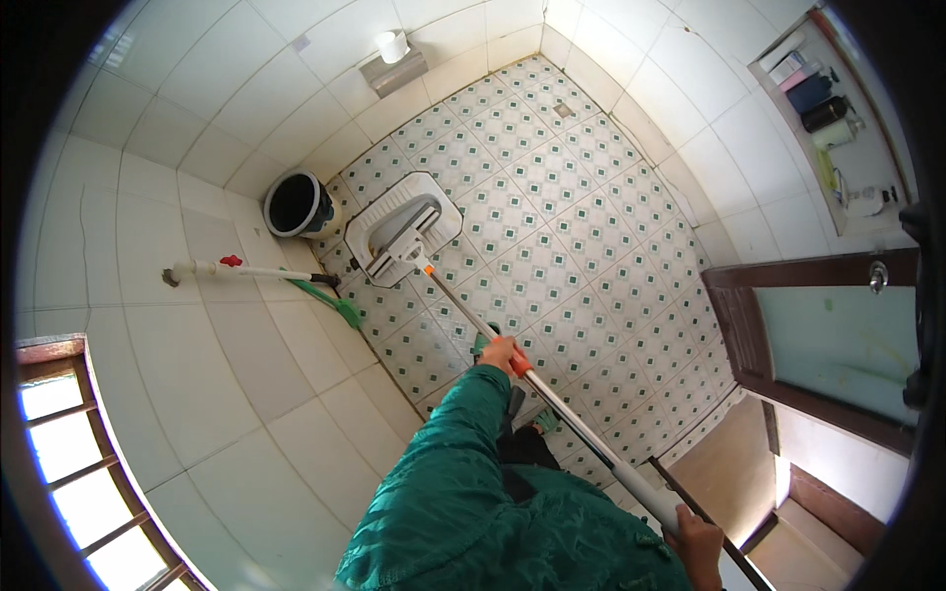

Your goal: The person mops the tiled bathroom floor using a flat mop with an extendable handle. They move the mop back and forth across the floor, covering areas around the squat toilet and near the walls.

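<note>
A long-handled flat mop (463, 299) runs diagonally before me, its metal pole fitted with an orange collar. My left hand (499, 353) grips the pole just beside that collar. Farther up, my right hand (695, 543) is closed around the grey grip (644, 493) near the handle's end. The white mop head (405, 247) lies across the white squat toilet (432, 181), covering part of its basin. Whether the head's underside touches the bowl, I cannot tell. Below my left hand a green slipper (482, 344) shows on the patterned tile floor (584, 229).
A bucket (325, 210) stands in the corner beside the toilet. Along the left wall are a pipe with a red valve (231, 261) and a green brush (344, 310). A paper holder (395, 72), bottle-filled niche (887, 170) and floor drain (563, 109) lie beyond. The door (835, 340) is at right.
</note>
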A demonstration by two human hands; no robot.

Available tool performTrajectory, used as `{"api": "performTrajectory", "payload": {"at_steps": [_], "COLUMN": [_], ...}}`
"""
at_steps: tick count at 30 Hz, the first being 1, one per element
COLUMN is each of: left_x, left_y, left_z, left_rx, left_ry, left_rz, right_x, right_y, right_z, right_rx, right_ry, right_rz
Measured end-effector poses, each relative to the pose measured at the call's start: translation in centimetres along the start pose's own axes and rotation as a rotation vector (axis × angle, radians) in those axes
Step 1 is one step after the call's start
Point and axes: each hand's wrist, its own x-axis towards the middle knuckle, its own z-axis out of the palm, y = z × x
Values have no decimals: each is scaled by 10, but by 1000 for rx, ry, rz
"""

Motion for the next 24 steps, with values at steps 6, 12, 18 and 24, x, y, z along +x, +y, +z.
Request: {"api": "performTrajectory", "payload": {"at_steps": [6,12,18,24], "left_x": [-11,-52,-49,-9], "left_y": [10,-88,-116,-26], "left_z": [10,49,73,60], "left_rx": [-66,-171,-105,-108], "left_ry": [-62,-298,-269,-153], "left_rz": [41,-152,-176,-73], "right_x": [0,-55,-55,17], "right_y": [3,68,89,51], "right_z": [-18,-30,-62,-39], "right_rx": [37,-37,-139,-51], "right_ry": [50,58,-52,0], "right_rz": [21,190,236,142]}}
